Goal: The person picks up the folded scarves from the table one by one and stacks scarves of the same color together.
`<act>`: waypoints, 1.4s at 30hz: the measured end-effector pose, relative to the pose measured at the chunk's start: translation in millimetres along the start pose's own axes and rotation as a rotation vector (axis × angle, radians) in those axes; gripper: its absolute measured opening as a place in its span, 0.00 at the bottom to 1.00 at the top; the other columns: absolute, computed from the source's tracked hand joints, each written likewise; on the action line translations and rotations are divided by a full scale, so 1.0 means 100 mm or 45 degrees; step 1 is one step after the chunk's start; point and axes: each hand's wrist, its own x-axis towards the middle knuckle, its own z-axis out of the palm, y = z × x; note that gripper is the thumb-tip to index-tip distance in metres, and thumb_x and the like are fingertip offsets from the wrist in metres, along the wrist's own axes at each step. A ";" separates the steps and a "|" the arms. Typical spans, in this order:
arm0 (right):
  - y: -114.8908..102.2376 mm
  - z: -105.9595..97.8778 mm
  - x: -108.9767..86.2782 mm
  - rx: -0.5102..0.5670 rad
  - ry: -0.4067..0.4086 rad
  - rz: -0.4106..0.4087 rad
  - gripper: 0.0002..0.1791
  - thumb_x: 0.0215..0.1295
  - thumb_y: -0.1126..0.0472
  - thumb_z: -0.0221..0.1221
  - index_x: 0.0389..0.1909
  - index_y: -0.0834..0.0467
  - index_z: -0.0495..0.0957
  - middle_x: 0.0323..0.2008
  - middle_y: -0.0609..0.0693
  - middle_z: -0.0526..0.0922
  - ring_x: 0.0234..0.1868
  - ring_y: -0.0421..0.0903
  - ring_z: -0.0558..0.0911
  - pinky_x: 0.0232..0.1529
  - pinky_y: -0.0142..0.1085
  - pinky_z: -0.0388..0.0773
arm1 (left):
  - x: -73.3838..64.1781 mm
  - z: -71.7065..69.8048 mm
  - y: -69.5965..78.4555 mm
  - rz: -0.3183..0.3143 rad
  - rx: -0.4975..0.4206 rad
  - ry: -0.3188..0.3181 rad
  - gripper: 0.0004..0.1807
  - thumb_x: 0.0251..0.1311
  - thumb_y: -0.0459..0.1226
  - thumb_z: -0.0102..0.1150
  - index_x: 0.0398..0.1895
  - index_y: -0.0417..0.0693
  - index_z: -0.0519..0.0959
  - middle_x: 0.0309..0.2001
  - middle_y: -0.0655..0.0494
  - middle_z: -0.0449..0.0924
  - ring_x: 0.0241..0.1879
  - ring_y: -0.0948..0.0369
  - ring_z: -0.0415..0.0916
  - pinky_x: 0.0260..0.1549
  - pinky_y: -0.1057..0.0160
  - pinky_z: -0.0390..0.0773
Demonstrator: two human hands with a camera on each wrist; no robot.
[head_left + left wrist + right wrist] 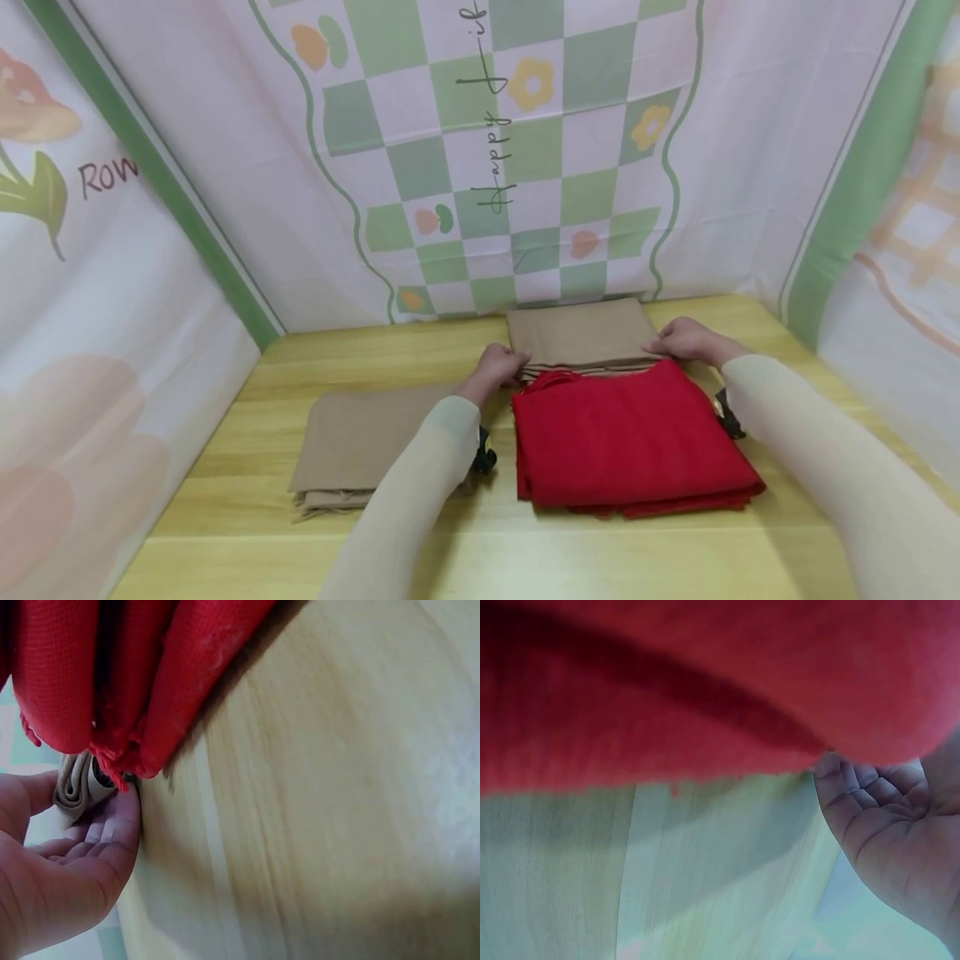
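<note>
At the back of the table lies a folded beige cloth, its layered front edge facing me. My left hand grips its near left corner; in the left wrist view the thumb lies on one side of the rolled beige fold and the fingers are beneath it. On the opposite side, my right hand pinches the near right corner, thumb on top. The right wrist view shows its curled fingers, with the grip hidden behind red fabric. A folded red cloth lies right in front of the beige one, between my forearms.
Another folded beige cloth sits on the left of the wooden table, partly behind my left sleeve. Printed fabric hangings enclose the table at the back and both sides. The back hanging meets the table close behind the far beige cloth.
</note>
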 end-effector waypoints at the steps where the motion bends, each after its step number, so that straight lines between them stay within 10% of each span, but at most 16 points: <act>1: 0.00 0.00 0.00 -0.007 -0.003 -0.002 0.25 0.68 0.55 0.58 0.11 0.53 0.64 0.12 0.42 0.60 0.17 0.40 0.62 0.25 0.36 0.64 | 0.00 0.00 0.00 0.003 0.012 0.000 0.20 0.64 0.39 0.61 0.15 0.48 0.68 0.20 0.55 0.72 0.19 0.59 0.78 0.23 0.66 0.78; 21: -0.03 -0.04 -0.02 -0.062 0.013 -0.059 0.24 0.68 0.60 0.56 0.11 0.53 0.62 0.11 0.43 0.61 0.16 0.40 0.63 0.22 0.34 0.63 | 0.04 0.04 0.00 0.030 -0.018 0.016 0.11 0.66 0.35 0.60 0.27 0.39 0.76 0.25 0.53 0.74 0.26 0.55 0.81 0.28 0.62 0.82; 42: -0.21 -0.22 0.01 -0.048 0.023 -0.164 0.18 0.66 0.59 0.60 0.16 0.56 0.69 0.15 0.43 0.68 0.21 0.42 0.69 0.26 0.36 0.69 | 0.05 -0.01 0.10 0.224 0.147 0.118 0.25 0.64 0.36 0.60 0.12 0.48 0.59 0.15 0.58 0.57 0.18 0.62 0.60 0.18 0.68 0.64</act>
